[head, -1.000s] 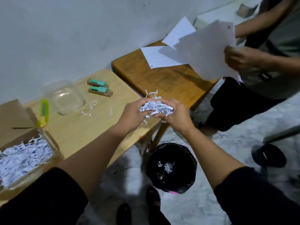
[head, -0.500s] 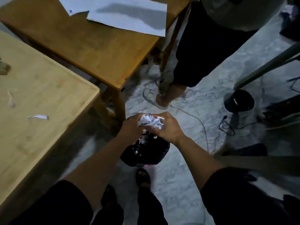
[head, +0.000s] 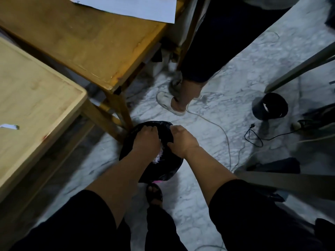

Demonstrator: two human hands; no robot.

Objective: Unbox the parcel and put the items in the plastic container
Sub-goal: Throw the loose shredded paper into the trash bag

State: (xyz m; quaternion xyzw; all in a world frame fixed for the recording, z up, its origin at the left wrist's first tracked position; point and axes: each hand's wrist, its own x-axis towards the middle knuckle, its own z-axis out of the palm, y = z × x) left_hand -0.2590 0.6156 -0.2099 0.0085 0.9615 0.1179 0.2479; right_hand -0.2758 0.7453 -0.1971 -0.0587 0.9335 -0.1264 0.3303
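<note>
Both of my hands are down in the mouth of a black bin bag (head: pixel 163 173) on the floor. My left hand (head: pixel 145 138) and my right hand (head: pixel 182 140) sit side by side with fingers curled downward into the bag. White shredded paper (head: pixel 159 157) shows just under and between the two palms. The fingertips are hidden inside the bag. The parcel box and the plastic container are out of view.
A light wooden table (head: pixel 36 91) with one paper scrap (head: pixel 9 126) stands at left, a darker table (head: pixel 87 38) with white sheets (head: pixel 130 6) behind it. Another person's leg and white slipper (head: pixel 170 105) stand close by. A black pot (head: pixel 270 105) and cables (head: pixel 253 136) lie on the floor.
My hands carried the shredded paper from above the table edge down into the black bin bag. The view tilted down, so the box and container left the frame.
</note>
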